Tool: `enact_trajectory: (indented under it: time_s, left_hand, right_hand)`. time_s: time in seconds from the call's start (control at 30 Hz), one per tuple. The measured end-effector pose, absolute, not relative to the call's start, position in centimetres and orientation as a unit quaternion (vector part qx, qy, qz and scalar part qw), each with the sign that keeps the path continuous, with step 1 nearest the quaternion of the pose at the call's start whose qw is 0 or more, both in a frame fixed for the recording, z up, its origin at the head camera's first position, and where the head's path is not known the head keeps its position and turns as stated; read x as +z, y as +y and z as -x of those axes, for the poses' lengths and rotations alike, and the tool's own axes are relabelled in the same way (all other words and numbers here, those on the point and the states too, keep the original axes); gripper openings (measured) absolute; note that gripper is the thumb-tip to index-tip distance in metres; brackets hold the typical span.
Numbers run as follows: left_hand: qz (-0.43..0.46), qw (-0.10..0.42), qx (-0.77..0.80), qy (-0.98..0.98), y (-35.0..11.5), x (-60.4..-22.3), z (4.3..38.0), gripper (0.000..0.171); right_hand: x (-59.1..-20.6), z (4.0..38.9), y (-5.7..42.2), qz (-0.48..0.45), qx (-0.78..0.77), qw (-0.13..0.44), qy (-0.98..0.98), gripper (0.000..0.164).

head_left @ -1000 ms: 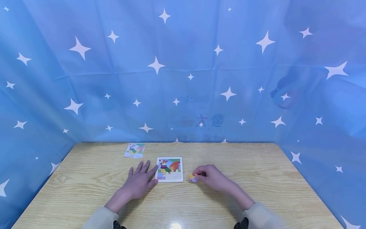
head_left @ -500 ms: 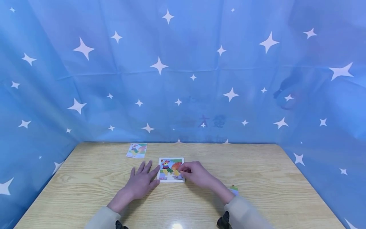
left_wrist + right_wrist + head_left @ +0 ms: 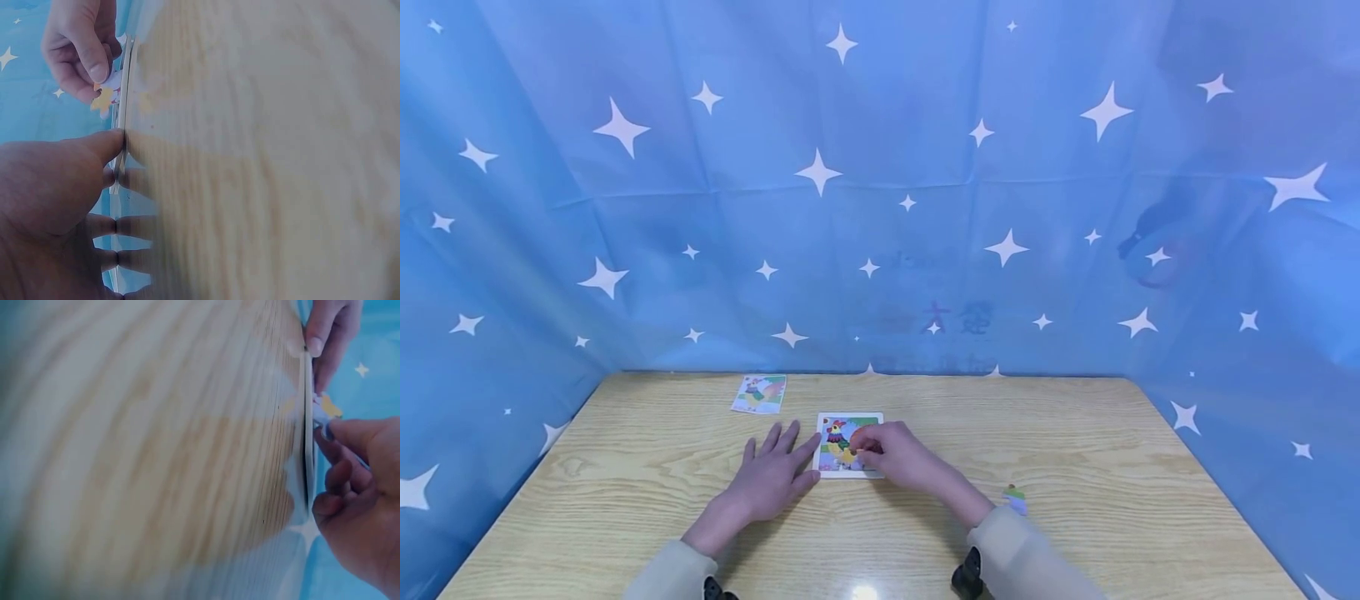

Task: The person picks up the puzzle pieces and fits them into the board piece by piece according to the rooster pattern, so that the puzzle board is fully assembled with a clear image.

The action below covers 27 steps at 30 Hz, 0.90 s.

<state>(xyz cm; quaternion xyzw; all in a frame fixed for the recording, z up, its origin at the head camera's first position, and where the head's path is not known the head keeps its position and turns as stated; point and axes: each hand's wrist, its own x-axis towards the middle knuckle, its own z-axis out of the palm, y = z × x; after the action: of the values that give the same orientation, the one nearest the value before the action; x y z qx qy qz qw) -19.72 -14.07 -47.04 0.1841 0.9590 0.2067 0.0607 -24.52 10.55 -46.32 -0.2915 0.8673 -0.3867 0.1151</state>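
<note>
A small white-framed jigsaw puzzle (image 3: 835,433) with a rooster picture lies on the wooden table. My left hand (image 3: 767,479) lies flat with fingers spread, and its thumb and forefinger touch the frame's left edge. Over the lower part of the puzzle, my right hand (image 3: 898,454) pinches a puzzle piece (image 3: 322,412) between thumb and fingers. The left wrist view shows this yellow and pale-purple piece (image 3: 105,97) tilted up above the frame. My right fingers hide the puzzle's right side in the head view.
Another puzzle piece (image 3: 1015,500), green and lilac, lies on the table beside the right forearm. A printed rooster picture card (image 3: 760,394) lies near the table's back edge. A blue star-patterned curtain (image 3: 880,208) hangs behind the table.
My right hand has carried the puzzle piece leftward from the table to over the puzzle, then slightly further left. The loose piece beside the forearm has come into view. My left hand stays in place.
</note>
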Motion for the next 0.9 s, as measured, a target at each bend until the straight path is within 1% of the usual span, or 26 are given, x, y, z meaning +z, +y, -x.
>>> enact_trajectory:
  time_s: [0.17, 0.57, 0.7, 0.9]
  left_hand:
    - [-0.182, 0.060, 0.207, 0.959, -14.05, -47.01, 19.65, 0.056]
    - [-0.182, 0.062, 0.208, 0.959, -14.04, -47.01, 19.81, 0.056]
    - [-0.183, 0.063, 0.207, 0.959, -14.02, -47.01, 19.82, 0.056]
    - [-0.181, 0.065, 0.206, 0.960, -14.06, -46.96, 19.89, 0.056]
  right_hand:
    - [-46.41, 24.48, 10.19, 0.284, -0.375, 0.115, 0.875, 0.012]
    - [-46.71, 24.62, 9.96, 0.298, -0.354, 0.091, 0.882, 0.014]
    - [-46.71, 24.66, 9.94, 0.312, -0.333, 0.076, 0.886, 0.014]
    - [-46.78, 24.61, 9.90, 0.345, -0.280, 0.036, 0.895, 0.014]
